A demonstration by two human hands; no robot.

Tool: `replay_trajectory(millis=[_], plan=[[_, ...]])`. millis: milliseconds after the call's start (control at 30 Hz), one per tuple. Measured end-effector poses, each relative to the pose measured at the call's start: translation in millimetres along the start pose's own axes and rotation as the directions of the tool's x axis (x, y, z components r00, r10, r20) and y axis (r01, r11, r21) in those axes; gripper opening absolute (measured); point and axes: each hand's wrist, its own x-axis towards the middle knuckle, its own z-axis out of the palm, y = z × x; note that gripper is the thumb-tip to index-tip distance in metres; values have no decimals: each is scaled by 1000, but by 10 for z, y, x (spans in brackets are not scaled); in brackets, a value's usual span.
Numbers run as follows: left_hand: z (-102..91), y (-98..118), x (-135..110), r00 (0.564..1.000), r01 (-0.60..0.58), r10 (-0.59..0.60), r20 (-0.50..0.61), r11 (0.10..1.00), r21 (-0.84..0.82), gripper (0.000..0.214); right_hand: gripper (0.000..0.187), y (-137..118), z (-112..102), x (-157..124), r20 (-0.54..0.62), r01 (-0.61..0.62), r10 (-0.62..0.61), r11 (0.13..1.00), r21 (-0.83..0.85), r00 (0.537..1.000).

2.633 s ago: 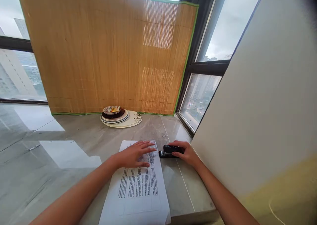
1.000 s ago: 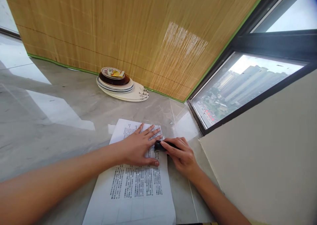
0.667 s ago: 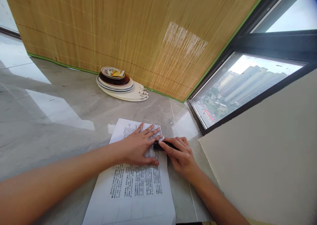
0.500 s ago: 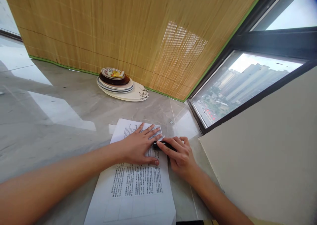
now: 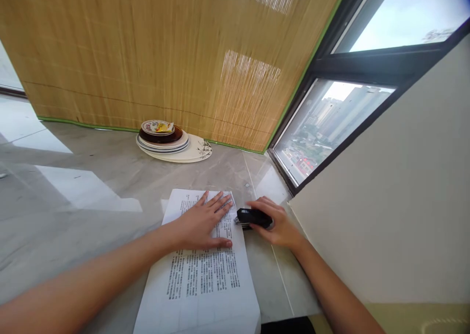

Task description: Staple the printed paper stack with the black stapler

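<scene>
Printed paper sheets (image 5: 198, 304) lie on the grey stone surface, covered with columns of dark text. My left hand (image 5: 200, 226) rests flat on them with its fingers spread, pressing on the upper part. A black stapler (image 5: 256, 217) is gripped in my right hand (image 5: 277, 224), thumb and fingers wrapped round its rear half. The stapler's front end sits at the right edge of the sheets, beside the left fingertips. Whether its jaws enclose the paper edge I cannot tell.
A stack of plates (image 5: 163, 148) with a small yellow packet on top stands at the back, against a bamboo blind (image 5: 147, 55). On the right are a dark-framed window (image 5: 316, 128) and a pale wall (image 5: 385, 216). The grey stone surface (image 5: 103, 167) reflects light at the left.
The stapler in my right hand has moved right, from over the printed text to the sheets' right edge. My left hand stays flat on the paper. The camera view has shifted.
</scene>
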Motion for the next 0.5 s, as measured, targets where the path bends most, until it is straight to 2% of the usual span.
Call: replay_trajectory(millis=[100, 200, 300, 400, 500], plan=[[-3, -20, 11, 1000, 12, -12, -7, 1000, -24, 90, 27, 32, -25, -2, 44, -78, 76, 996, 36, 996], [-2, -44, 22, 999, 43, -44, -28, 998, -55, 69, 26, 63, 8, 3, -11, -179, 180, 982, 62, 984], [0, -64, 33, 998, 54, -56, -33, 996, -72, 65, 26, 116, 32, 16, -104, -265, 271, 962, 64, 957], [-29, -76, 48, 997, 54, -62, -55, 989, -141, 69, 25, 147, 18, 35, -258, -353, 357, 934, 61, 898], [-117, -106, 57, 971, 76, -155, -181, 921, -383, 58, 25, 14, 11, 52, -421, -421, 406, 905, 60, 811]])
